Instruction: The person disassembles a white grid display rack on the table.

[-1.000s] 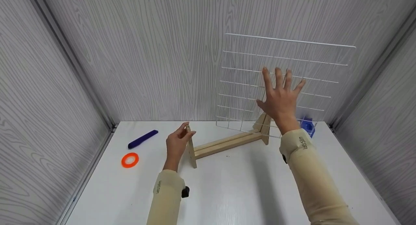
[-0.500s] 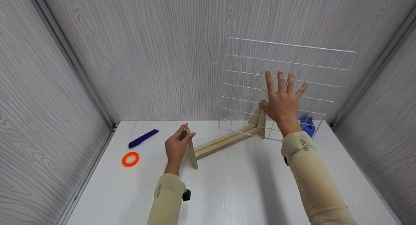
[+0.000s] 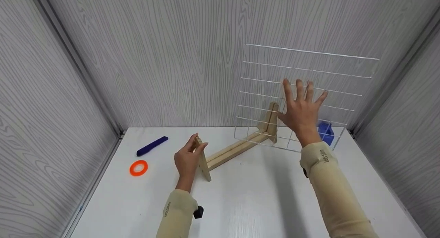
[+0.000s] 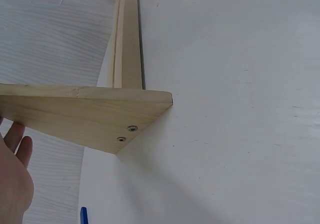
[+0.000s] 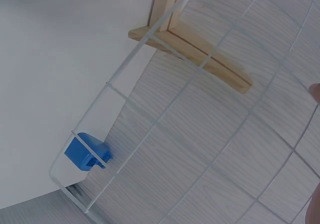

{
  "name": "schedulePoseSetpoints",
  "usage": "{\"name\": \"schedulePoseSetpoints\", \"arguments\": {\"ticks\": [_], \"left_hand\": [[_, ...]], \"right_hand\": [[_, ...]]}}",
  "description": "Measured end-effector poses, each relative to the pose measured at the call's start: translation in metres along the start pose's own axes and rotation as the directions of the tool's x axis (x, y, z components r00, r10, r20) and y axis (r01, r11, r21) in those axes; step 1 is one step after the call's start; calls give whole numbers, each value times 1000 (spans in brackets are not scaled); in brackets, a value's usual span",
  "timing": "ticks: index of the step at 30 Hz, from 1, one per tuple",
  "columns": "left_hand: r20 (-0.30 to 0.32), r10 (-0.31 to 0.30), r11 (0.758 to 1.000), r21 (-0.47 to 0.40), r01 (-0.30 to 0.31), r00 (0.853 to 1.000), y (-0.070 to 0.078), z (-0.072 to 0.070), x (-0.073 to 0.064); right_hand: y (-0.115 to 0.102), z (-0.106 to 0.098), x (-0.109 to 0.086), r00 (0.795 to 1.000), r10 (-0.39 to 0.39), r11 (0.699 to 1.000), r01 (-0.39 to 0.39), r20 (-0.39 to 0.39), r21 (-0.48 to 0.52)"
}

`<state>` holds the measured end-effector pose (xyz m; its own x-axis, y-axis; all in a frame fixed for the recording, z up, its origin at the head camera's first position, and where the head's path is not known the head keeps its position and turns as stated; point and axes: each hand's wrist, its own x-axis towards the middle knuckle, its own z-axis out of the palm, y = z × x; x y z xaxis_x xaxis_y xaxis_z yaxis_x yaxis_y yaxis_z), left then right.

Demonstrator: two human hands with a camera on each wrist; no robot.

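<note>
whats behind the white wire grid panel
Through the white wire grid panel you can see the far end of the wooden stand, a blue plastic piece and the grey wall. The right hand covers part of the grid.

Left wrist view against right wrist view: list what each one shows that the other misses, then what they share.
Only the left wrist view shows the wooden stand's near end piece with two screws, the edge of the left hand beside it, and a sliver of the dark blue tool.

Only the right wrist view shows the white wire grid tilted over the table, the small blue block behind it, and the stand's far end piece.

Both show the stand's rail and the white table.
</note>
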<state>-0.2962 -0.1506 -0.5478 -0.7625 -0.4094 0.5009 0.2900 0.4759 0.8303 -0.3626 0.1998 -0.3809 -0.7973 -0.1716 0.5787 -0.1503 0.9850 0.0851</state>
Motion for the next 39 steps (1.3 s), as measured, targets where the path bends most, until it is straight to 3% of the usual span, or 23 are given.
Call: {"name": "schedulePoseSetpoints", "arguments": {"ticks": [9,12,14,16,17,20,22,25,27,30,39], "left_hand": [[-22,53,998,-17,-53,998,-1,0,-4],[26,46,998,-43,-45,999,-3,-4,-1],[115,11,998,-59,-4,993,-7,-8,3],[254,-62,995,-54,79,965,-11,-15,6],[330,-103,991,-49,126,938,-14,-18,8],[535,-175,973,-33,227,826,-20,-26,15],[620,-186,961,-45,272,762,-20,-29,22],[689,-158,953,-81,292,707,-17,-31,32],[715,-149,951,-85,297,683,-14,-31,37],[729,-159,947,-79,312,666,-12,-32,41],[727,-193,949,-33,314,659,-12,-35,37]], "right_hand": [[5,1,-2,1000,24,1000,-24,18,3],[5,3,-2,1000,20,1000,-20,21,7],[6,4,-3,1000,21,1000,-21,17,5],[9,6,-6,1000,26,1000,-27,17,3],[10,7,-7,999,30,1000,-30,20,1],[14,11,-12,999,39,999,-39,30,1],[16,13,-13,999,38,999,-39,35,6],[15,15,-14,999,31,999,-31,39,6],[14,15,-13,998,30,1000,-30,47,-1],[12,15,-13,998,28,1000,-28,58,-6],[14,14,-15,997,33,999,-32,62,-20]]}}
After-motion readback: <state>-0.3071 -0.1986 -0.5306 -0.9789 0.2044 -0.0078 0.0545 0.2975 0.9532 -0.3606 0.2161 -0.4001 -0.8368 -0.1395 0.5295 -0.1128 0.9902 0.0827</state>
